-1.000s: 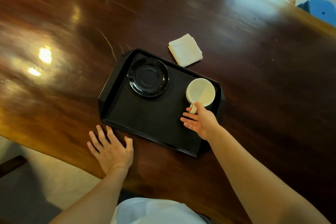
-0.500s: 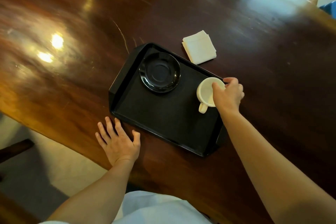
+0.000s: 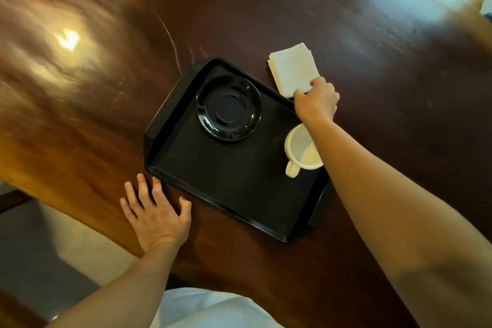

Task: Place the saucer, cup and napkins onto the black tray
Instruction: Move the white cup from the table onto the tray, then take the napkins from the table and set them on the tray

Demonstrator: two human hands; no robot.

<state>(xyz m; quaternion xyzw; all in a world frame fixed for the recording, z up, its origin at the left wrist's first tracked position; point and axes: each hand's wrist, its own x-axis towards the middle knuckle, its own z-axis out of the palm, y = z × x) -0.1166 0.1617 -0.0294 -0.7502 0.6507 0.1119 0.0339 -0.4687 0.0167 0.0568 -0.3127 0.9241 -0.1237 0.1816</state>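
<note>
napkins (image 3: 292, 70): a small folded white stack, lying flat on the dark wooden surface (image 3: 386, 128) just beyond the far rim of the black tray (image 3: 234, 184), near its far right corner. not yet on the tray, so by my reading they are the last item left to move. right hand (image 3: 316, 102) reaches across the tray's far right corner, its fingers curled over the near right corner of the stack, thumb at the near edge; the grip looks narrow and closing on that corner, touching the paper, but whether it has pinched and lifted the stack i cannot tell, since the stack lies flat. taking the near corner likely makes sense because it is the part closest to the tray. cup (image 3: 302, 148): white, upright, inside the tray at the right side, handle toward the person, partly hidden under the right forearm. saucer (image 3: 228, 108): black, glossy, flat in the tray's far left part, well apart from the cup. left hand (image 3: 157, 214): flat on the surface, fingers spread, holding nothing, fingertips touching or just beside the tray's near left rim, probably steadying it. risk: forearm passes close over the cup.
</note>
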